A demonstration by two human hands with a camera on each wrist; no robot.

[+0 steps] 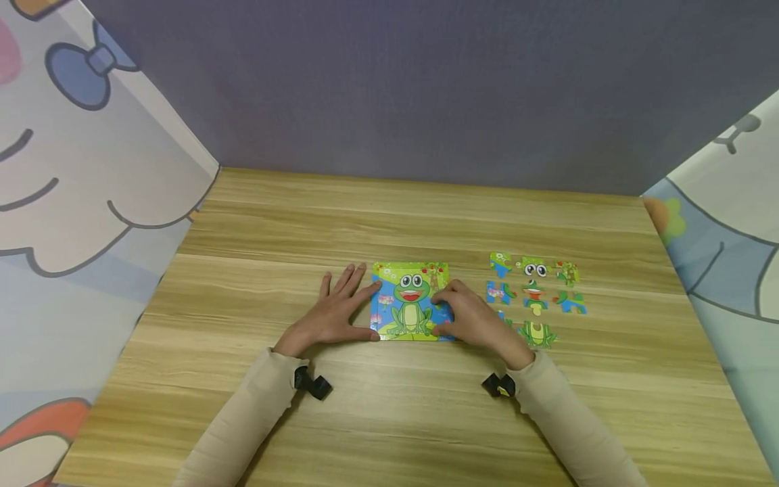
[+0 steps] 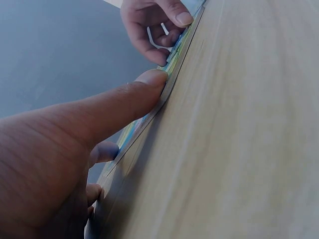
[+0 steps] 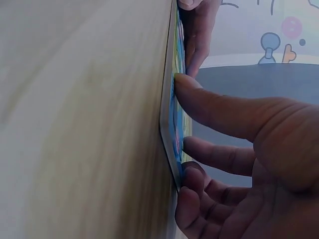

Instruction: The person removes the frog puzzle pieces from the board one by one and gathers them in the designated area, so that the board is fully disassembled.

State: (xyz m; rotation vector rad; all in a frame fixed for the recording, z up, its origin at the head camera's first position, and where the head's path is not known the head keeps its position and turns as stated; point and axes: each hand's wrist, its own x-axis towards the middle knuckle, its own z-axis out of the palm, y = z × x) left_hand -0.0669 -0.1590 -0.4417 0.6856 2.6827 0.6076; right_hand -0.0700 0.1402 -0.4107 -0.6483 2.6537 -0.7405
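Observation:
A frog jigsaw board lies flat on the table between the two hands. My left hand is spread out at its left side, with thumb and index fingertips on the edge and the other fingers on the wood. From the right, my right hand reaches over the board's lower right part. In the right wrist view its thumb and index finger touch the printed face, well apart, while the other fingers bend loosely by the edge. The picture under that hand is partly hidden.
Several loose frog puzzle pieces lie in rows right of the board, among them the eyes piece and the belly piece. My right forearm partly covers the lowest row. A grey panel stands behind the wooden table.

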